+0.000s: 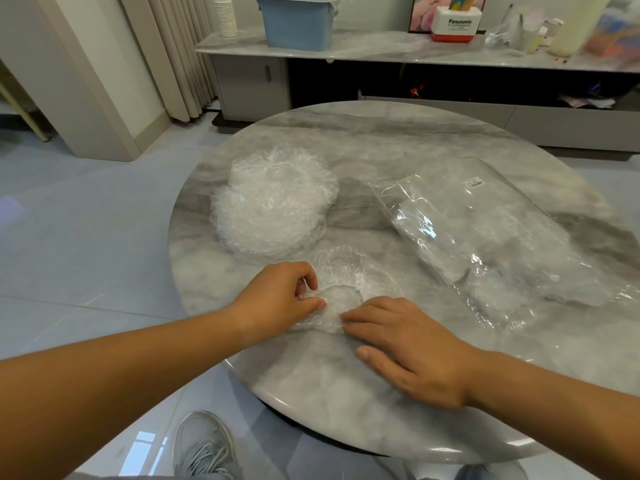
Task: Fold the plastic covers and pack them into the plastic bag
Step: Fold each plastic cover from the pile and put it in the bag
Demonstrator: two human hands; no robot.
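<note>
A single clear, crinkled plastic cover (346, 275) lies flat on the round marble table (398, 140), near its front edge. My left hand (280, 296) pinches the cover's left rim between thumb and curled fingers. My right hand (405, 344) lies flat, its straight fingers pressing the cover's near edge onto the table. Behind the left hand a stack of several more plastic covers (273, 202) stands in a white heap. At the right lies the long transparent plastic bag (491, 230), with a small label near its far end and some covers inside its near end.
Beyond the table runs a low grey cabinet (415, 50) carrying a blue bin (294, 22), a stack of paper cups (225, 15) and a red-and-white box (453, 26). Tiled floor surrounds the table; my grey shoe (204, 445) shows below its front edge.
</note>
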